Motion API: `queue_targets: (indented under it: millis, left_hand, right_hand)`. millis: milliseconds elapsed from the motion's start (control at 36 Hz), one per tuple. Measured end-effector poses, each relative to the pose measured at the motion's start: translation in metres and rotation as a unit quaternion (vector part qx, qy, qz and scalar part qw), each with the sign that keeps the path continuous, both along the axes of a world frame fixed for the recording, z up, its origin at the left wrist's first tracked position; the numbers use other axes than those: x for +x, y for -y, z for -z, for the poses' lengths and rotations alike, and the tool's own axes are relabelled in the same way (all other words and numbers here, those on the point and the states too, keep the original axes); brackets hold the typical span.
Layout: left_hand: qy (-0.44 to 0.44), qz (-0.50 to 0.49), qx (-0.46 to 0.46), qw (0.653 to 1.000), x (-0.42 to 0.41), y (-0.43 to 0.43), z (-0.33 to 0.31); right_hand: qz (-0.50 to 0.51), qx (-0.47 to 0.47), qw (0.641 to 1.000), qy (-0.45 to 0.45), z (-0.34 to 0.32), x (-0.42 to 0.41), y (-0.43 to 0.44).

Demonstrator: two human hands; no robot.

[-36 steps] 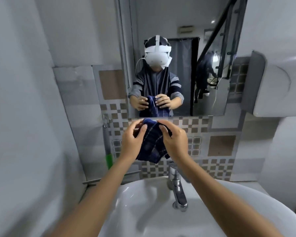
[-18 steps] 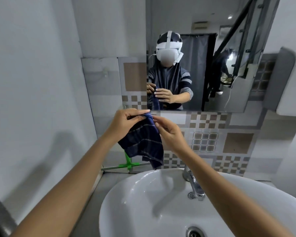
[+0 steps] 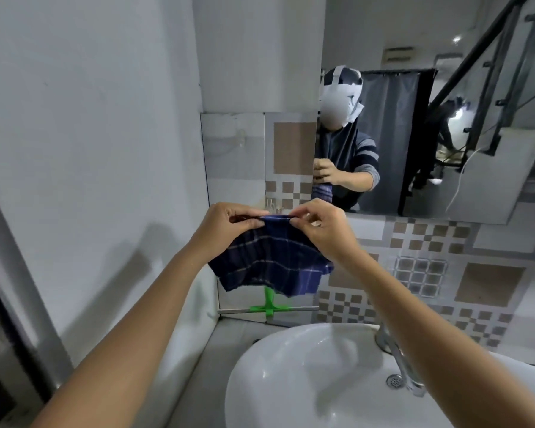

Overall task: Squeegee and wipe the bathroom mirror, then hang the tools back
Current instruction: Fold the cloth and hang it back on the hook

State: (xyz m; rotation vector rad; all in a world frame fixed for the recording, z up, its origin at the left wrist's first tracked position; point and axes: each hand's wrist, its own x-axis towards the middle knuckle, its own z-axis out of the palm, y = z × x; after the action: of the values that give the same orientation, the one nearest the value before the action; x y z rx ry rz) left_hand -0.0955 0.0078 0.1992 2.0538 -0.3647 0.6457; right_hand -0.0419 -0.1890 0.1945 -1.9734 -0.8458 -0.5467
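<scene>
**Cloth held up by its top edge at the tiled wall**

Both hands are raised in front of the tiled wall, left of the mirror. The left hand and the right hand each pinch the top hem of the dark blue checked cloth between thumb and fingers, close together. The hem runs level from left to right between them, and the cloth hangs straight down, its lower edge wider and rumpled. Just below it the green squeegee hangs against the tiles, blade horizontal, handle pointing up behind the cloth. The white basin sits lower right.
</scene>
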Motion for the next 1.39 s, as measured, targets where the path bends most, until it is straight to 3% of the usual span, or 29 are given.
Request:
queue_targets:
  millis: [167,500,694,861,1111,1278,1389]
  left_hand:
    - [0.020,-0.021,-0.056,0.998,0.020,-0.014,-0.009]
    - [0.239,-0.190,-0.092,0.948,0.104,-0.050,-0.110]
    - [0.243,-0.232,-0.103,0.936,0.151,-0.075,-0.120]
    - [0.236,-0.212,-0.119,0.941,0.164,-0.080,-0.100]
    - [0.205,-0.172,-0.212,0.940,0.162,-0.077,-0.084]
    - [0.164,-0.098,-0.188,0.964,0.150,-0.076,-0.067]
    - [0.119,-0.033,-0.199,0.972,0.143,-0.074,-0.059]
  right_hand:
    - [0.029,0.005,0.997,0.066,-0.029,0.024,-0.025]
    - [0.093,0.108,0.977,0.156,-0.132,0.089,-0.112]
    - [0.129,0.068,0.976,0.162,-0.138,0.131,-0.149]
    - [0.146,0.052,0.976,0.150,-0.121,0.141,-0.156]
    - [0.071,0.123,0.986,0.082,-0.109,0.139,-0.149]
    - [0.009,0.164,0.986,0.020,-0.094,0.126,-0.143]
    - [-0.002,0.122,0.992,0.037,-0.080,0.125,-0.145]
